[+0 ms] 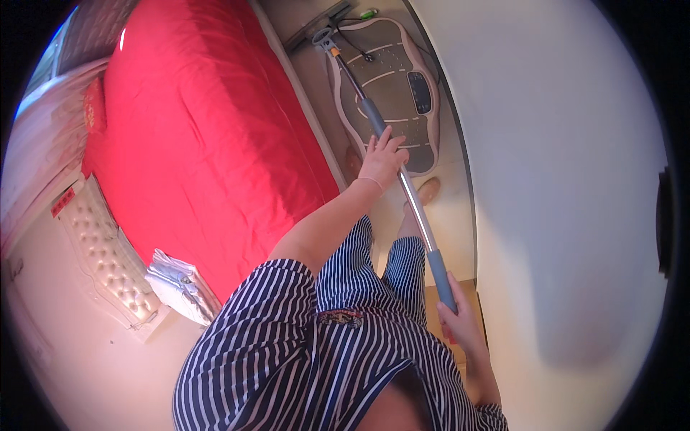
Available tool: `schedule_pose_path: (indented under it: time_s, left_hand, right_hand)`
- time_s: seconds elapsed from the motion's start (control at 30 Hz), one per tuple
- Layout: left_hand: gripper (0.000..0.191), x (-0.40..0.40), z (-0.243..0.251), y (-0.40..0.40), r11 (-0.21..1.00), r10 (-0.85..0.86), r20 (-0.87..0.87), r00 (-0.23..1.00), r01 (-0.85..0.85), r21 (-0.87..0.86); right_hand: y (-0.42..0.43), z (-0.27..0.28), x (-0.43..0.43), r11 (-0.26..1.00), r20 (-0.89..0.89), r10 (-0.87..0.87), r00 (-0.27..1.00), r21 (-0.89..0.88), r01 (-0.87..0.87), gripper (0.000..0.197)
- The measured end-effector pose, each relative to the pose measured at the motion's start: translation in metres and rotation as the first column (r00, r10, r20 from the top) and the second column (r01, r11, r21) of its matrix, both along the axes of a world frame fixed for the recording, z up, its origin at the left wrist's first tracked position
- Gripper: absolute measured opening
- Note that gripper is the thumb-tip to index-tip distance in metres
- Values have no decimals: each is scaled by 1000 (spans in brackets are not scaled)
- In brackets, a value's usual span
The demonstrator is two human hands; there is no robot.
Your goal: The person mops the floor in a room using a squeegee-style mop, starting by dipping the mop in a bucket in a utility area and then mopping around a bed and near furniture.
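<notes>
A long-handled floor mop slants across the view, its pole part bare metal and part grey grip. My left hand is around the upper grip's lower end, with the fingers somewhat spread. The lower grip's end sits in my right hand, close to my body. At the far end, the mop's wide flat head rests on the floor between the bed and the wall. Beneath the pole lies a vibration plate with a dark control panel. A black power cord with a plug rests on the plate.
A bed with a red cover borders the strip of floor on the left. The white wall closes it on the right. Folded fabric lies by the tufted headboard. Near the mop head is a small green object.
</notes>
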State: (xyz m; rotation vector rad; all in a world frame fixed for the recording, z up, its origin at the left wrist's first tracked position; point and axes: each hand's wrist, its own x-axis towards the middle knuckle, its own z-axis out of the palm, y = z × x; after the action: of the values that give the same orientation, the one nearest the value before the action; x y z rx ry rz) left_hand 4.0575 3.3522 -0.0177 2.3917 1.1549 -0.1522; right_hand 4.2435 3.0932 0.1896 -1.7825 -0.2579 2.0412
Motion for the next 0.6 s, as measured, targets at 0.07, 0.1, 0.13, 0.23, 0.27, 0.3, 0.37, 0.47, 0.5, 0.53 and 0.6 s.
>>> schedule_pose_path:
  time_s: [0.07, 0.1, 0.13, 0.23, 0.27, 0.3, 0.37, 0.47, 0.5, 0.53, 0.6]
  left_hand:
    - [26, -4, 3, 10, 1000, 20, 38, 999, -20, 11]
    - [30, -9, 6, 24, 1000, 2, -5, 1000, -2, -6]
    - [34, -13, 11, 38, 1000, -1, -65, 998, 3, 18]
    - [43, -18, 13, 78, 989, 86, -107, 991, -72, 125]
    - [48, -16, 12, 88, 968, 166, -87, 982, -146, 203]
    - [48, -10, 12, 95, 969, 165, -82, 983, -146, 200]
    - [52, 2, 19, 108, 929, 333, 96, 938, -344, 138]
    - [51, 28, 24, 114, 928, 324, 185, 928, -350, 130]
    - [51, 37, 24, 116, 931, 314, 222, 923, -345, 116]
    - [50, 43, 25, 117, 936, 300, 216, 929, -330, 120]
    - [50, 55, 24, 121, 945, 272, 234, 933, -305, 119]
  right_hand:
    - [9, -3, -14, 999, -21, -35, 999, 24, 36, 67]
    - [20, -3, -16, 997, -53, -49, 997, 54, 52, 66]
    - [35, -1, -19, 995, -99, -46, 994, 88, 55, 66]
    - [78, 5, -27, 990, -119, -78, 990, 106, 90, 67]
    - [92, 11, -24, 990, -113, -78, 990, 108, 91, 67]
    - [107, 19, -18, 986, -115, -105, 988, 115, 118, 66]
    - [126, 40, -4, 981, -119, -130, 984, 128, 145, 65]
    - [138, 71, 25, 974, -70, -176, 982, 131, 184, 63]
    - [138, 77, 32, 976, -37, -169, 985, 132, 172, 63]
    - [137, 80, 35, 978, -6, -161, 987, 131, 160, 63]
    - [132, 82, 34, 970, -5, -194, 981, 146, 193, 62]
